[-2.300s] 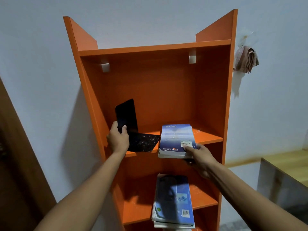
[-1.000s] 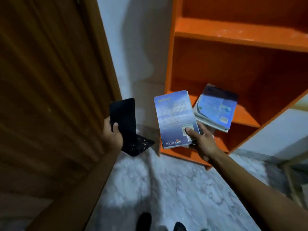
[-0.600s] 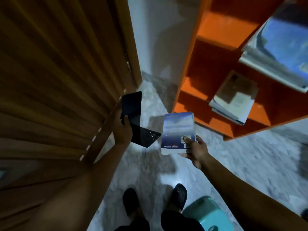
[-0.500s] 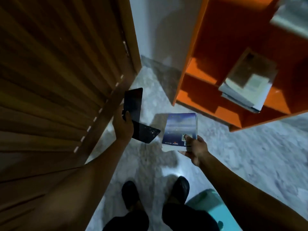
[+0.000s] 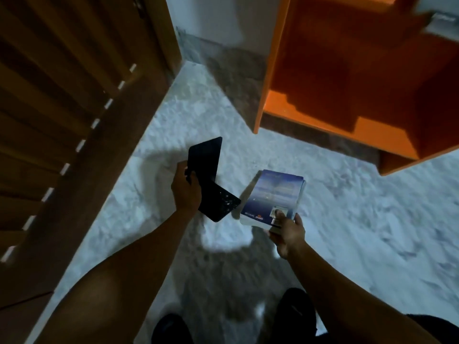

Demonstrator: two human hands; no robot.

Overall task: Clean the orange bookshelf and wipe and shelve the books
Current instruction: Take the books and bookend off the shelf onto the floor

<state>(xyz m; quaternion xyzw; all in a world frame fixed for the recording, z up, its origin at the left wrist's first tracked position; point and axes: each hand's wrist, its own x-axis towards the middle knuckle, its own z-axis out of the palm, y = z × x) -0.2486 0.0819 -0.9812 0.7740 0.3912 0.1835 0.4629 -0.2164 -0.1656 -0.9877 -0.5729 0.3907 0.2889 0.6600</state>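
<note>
My left hand grips a black L-shaped bookend, its dusty foot pointing right. In my right hand I hold a blue paperback book by its near corner, thumb on top by the barcode, low over the floor. The bottom of the orange bookshelf fills the upper right; only its lowest shelf shows, bare and partly in shadow.
A dark wooden door stands along the left. The marbled grey floor spreads below both hands. My two dark shoes show at the bottom edge. A white wall rises between door and shelf.
Both hands have come down from the shelf to near the floor, still holding the bookend and the blue book. The view has tilted down, and the other stacked books have left the picture.
</note>
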